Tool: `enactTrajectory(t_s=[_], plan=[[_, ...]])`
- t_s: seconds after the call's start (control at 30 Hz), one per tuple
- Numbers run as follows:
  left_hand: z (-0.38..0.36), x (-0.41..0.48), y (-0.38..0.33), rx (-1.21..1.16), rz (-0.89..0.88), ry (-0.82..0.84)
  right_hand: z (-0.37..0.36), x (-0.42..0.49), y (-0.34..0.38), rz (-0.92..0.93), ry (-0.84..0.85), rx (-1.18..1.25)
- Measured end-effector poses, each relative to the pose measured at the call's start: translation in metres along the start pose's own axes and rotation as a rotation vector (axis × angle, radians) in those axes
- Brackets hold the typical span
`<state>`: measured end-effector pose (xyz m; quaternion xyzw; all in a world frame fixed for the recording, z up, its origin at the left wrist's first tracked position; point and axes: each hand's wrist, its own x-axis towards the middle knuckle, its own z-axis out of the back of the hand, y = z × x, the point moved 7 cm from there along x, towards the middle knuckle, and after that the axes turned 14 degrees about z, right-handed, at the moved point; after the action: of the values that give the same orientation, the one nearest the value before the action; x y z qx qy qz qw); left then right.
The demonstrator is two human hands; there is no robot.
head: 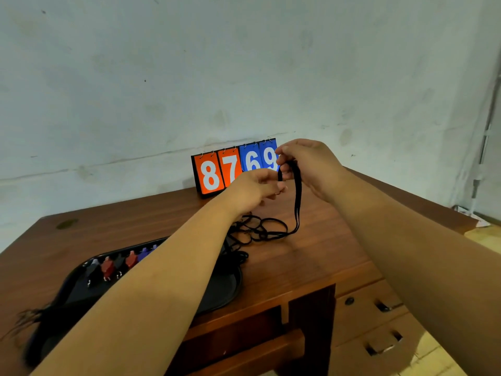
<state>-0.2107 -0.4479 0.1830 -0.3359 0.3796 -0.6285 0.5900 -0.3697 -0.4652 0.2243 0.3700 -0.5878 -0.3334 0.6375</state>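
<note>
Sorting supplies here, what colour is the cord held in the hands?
The cord is black; the head view shows it.

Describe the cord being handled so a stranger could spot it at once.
On the wooden desk, before the flip scoreboard showing 8769, the right hand pinches a black cord. It hangs in loops to a tangle on the desktop. Unlike the small coloured pieces on the tray, it is long and thin.

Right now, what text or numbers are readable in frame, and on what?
"8": white, left orange card of the flip scoreboard.
"7": white, second orange card.
"6": white, first blue card, foot hidden by the left hand.
"9": white, last blue card, partly behind the right hand pinching the black cord.
Nothing else legible.
</note>
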Motion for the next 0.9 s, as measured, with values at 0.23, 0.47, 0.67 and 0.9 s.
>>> enactTrajectory(t_s=[0.23, 0.47, 0.67, 0.9], plan=[[0.039, -0.024, -0.01, -0.164, 0.006, -0.157, 0.004, -0.013, 0.031, 0.06, 0.055, -0.19], [0.09, -0.07, -0.036, -0.156, -0.057, -0.275, -0.013, -0.027, 0.056, 0.143, 0.235, -0.444], [0.128, -0.104, -0.047, -0.087, -0.073, -0.348, -0.039, -0.042, 0.08, 0.191, 0.34, -0.525], [0.172, -0.149, -0.029, -0.043, -0.056, -0.446, -0.076, -0.063, 0.093, 0.247, 0.433, -0.556]])
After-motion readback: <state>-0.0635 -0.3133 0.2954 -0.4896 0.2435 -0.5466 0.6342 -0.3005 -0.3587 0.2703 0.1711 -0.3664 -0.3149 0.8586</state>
